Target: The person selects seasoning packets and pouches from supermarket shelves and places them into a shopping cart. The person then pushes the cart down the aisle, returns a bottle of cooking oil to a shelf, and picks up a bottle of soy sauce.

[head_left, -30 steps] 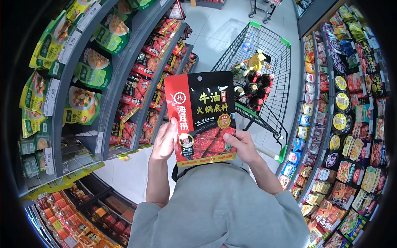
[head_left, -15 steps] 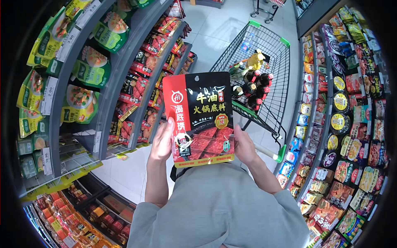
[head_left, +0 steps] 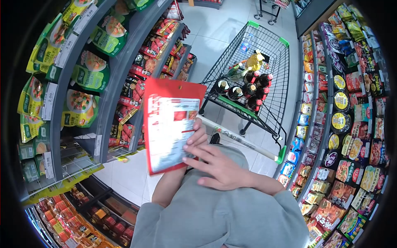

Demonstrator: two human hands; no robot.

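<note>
A hot pot base packet (head_left: 167,128) is held up before my chest with its back toward me, a white printed panel inside a red border. My left hand (head_left: 197,134) grips it from behind, fingers curled round the right edge; the packet hides most of that hand. Close to the lower right edge is my right hand (head_left: 219,167), its fingers stretched out and apart. Its fingertips lie at the packet's edge beside the left fingers, and whether they touch it I cannot tell.
Ahead stands a shopping cart (head_left: 264,82) holding several dark bottles (head_left: 250,89) and a yellow-wrapped item (head_left: 255,60). Shelves of green seasoning pouches (head_left: 92,68) and red packets (head_left: 155,44) line the left. Instant noodles (head_left: 340,101) fill the right shelves.
The packet has been turned from its black and red front to its back and shifted left. My right hand has let go of its edge, and my left fingers now wrap the right edge.
</note>
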